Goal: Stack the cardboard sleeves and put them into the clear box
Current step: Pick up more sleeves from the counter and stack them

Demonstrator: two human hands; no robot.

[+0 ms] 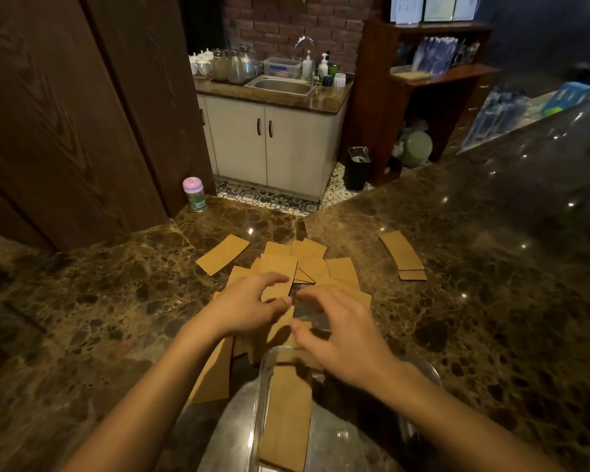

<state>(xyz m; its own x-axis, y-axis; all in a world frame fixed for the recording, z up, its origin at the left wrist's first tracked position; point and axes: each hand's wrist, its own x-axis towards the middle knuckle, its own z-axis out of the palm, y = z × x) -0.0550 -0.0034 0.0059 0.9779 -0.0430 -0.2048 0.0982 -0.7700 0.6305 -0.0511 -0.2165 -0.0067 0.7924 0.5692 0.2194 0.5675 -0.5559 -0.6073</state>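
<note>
Several brown cardboard sleeves (307,262) lie scattered in the middle of the marble counter. My left hand (249,306) pinches one sleeve (277,290) from this heap between thumb and fingers. My right hand (338,332) hovers just right of it with curled fingers, blurred, above the far rim of the clear box (264,379). Whether it holds anything I cannot tell. A stack of sleeves (286,417) lies flat inside the clear box at the near edge. A second small stack (404,255) sits apart at the right. One long sleeve (215,373) lies under my left forearm.
A pink-lidded jar (194,194) stands at the counter's far left by the dark wooden panel. The counter (491,301) runs on to the right. Beyond it are a sink cabinet (280,86) and a black bin (357,167) on the floor.
</note>
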